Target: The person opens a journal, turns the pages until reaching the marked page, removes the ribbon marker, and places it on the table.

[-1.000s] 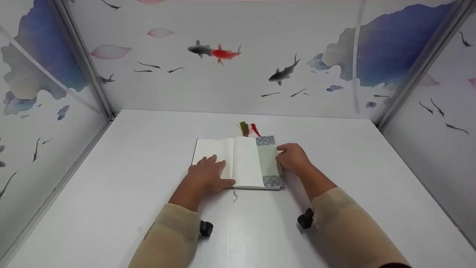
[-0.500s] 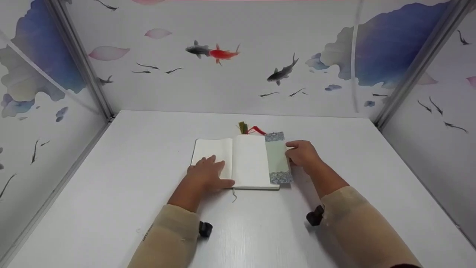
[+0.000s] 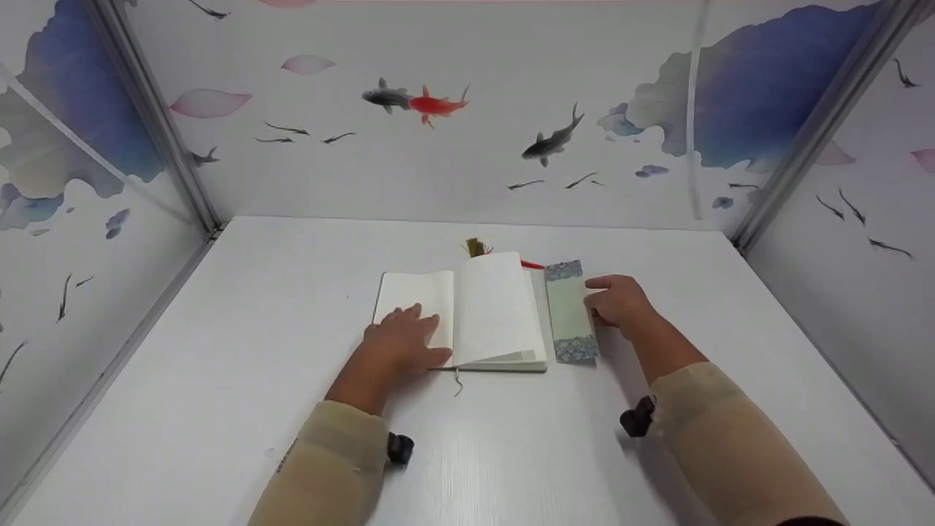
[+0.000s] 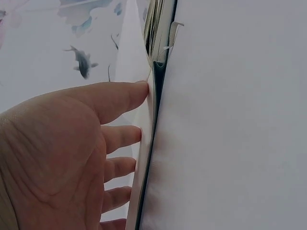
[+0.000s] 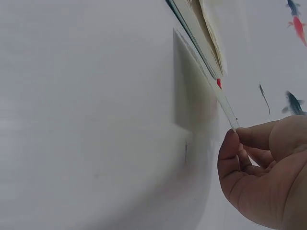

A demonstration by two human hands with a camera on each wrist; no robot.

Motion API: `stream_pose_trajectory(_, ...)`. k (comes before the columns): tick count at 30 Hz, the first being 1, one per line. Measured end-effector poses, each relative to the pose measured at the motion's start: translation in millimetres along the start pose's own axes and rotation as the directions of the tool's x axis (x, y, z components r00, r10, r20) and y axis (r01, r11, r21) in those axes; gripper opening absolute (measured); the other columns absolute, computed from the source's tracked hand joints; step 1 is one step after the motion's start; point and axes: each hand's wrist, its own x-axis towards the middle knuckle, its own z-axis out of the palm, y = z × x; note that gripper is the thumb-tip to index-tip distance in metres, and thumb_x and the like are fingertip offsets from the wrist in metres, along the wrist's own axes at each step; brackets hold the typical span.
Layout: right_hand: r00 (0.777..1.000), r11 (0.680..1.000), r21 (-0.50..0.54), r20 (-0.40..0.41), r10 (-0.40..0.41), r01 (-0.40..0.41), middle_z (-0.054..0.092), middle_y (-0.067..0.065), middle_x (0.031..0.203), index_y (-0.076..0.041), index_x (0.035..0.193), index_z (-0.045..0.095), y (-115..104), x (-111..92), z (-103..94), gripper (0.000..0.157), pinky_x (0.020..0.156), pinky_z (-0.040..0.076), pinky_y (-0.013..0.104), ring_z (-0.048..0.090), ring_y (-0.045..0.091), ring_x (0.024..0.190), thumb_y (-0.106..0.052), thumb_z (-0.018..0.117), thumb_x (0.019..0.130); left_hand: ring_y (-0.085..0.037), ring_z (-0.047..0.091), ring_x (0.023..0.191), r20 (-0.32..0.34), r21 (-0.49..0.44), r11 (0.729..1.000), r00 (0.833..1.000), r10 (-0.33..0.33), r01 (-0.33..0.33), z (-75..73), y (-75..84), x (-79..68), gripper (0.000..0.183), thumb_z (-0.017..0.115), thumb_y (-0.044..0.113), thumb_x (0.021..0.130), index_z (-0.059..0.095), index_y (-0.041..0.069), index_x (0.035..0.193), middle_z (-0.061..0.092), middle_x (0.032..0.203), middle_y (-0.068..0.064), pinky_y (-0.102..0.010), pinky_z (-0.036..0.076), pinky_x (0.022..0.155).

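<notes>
An open notebook (image 3: 493,310) lies on the white table. My left hand (image 3: 402,342) rests on its left page with the fingers spread; the left wrist view shows the fingertips pressing along the page. Between thumb and forefinger my right hand (image 3: 621,303) pinches the right edge of a pale green bookmark (image 3: 572,310) with patterned blue-grey ends. That bookmark stands just right of the notebook, seen nearly edge-on and close over the table in the right wrist view. Its red tassel (image 3: 532,265) trails back toward the notebook's top edge. The right-hand page is slightly lifted.
A green tassel (image 3: 475,247) sticks out above the notebook's top. A thin ribbon (image 3: 458,383) hangs from its bottom edge. Printed walls (image 3: 438,168) with fish and petals enclose the table (image 3: 292,292) at the back and sides.
My right hand has drawn the bookmark rightward off the right page to beside the notebook, its red tassel following. The right-hand page has risen a little. My left hand stays on the left page.
</notes>
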Motion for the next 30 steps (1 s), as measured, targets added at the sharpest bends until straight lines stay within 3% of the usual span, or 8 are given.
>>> stream_pose_trajectory(11, 0.999, 0.986, -0.169, -0.033, 0.008, -0.013, 0.058, 0.024, 0.154, -0.002, 0.158, 0.051, 12, 8, -7.0, 0.052, 0.087, 0.056, 0.031, 0.065, 0.027, 0.112, -0.011, 0.055, 0.106, -0.040, 0.019, 0.168, -0.009, -0.009, 1.000, 1.000, 0.003, -0.003, -0.7, 0.2, -2.4, 0.077, 0.060, 0.056, 0.103, 0.038, 0.022, 0.168, 0.025, 0.180, -0.012, -0.068, 0.020, 0.132)
stream_pose_trajectory(15, 0.999, 0.985, -0.171, -0.042, -0.015, 0.007, 0.057, 0.025, 0.154, -0.002, 0.158, 0.050, 14, 7, -6.6, 0.054, 0.089, 0.055, 0.032, 0.063, 0.030, 0.116, -0.012, 0.058, 0.105, -0.040, 0.018, 0.168, -0.010, -0.011, 1.000, 1.000, -0.001, 0.000, 0.6, -0.6, -2.2, 0.077, 0.060, 0.057, 0.102, 0.038, 0.023, 0.168, 0.025, 0.180, -0.011, -0.068, 0.020, 0.132)
stream_pose_trajectory(18, 0.997, 0.988, -0.143, -0.042, -0.065, 0.058, 0.056, 0.026, 0.154, -0.002, 0.159, 0.049, 13, 3, -4.8, 0.055, 0.098, 0.058, 0.039, 0.064, 0.033, 0.122, -0.018, 0.060, 0.107, -0.039, 0.017, 0.168, -0.007, -0.010, 1.000, 1.000, -0.002, 0.002, 1.2, -1.0, -2.0, 0.078, 0.060, 0.058, 0.102, 0.037, 0.024, 0.169, 0.024, 0.180, -0.010, -0.068, 0.019, 0.132)
stream_pose_trajectory(22, 0.991, 0.985, -0.126, -0.044, -0.125, 0.119, 0.052, 0.024, 0.158, -0.005, 0.161, 0.047, 5, -5, 1.3, 0.059, 0.114, 0.053, 0.051, 0.058, 0.038, 0.136, -0.028, 0.061, 0.108, -0.038, 0.017, 0.168, -0.010, -0.011, 1.000, 1.000, 0.007, -0.007, 0.6, -2.0, -2.7, 0.078, 0.059, 0.058, 0.102, 0.037, 0.024, 0.169, 0.023, 0.180, -0.010, -0.068, 0.020, 0.132)
stream_pose_trajectory(30, 0.988, 0.973, -0.188, -0.041, -0.146, 0.136, 0.051, 0.010, 0.164, -0.023, 0.163, 0.047, -16, -27, 27.6, 0.061, 0.121, 0.047, 0.056, 0.049, 0.034, 0.150, -0.046, 0.059, 0.108, -0.040, 0.017, 0.168, -0.007, -0.013, 1.000, 1.000, 0.020, -0.020, 0.3, -2.9, -2.9, 0.078, 0.059, 0.058, 0.102, 0.037, 0.023, 0.169, 0.023, 0.180, -0.011, -0.068, 0.021, 0.131)
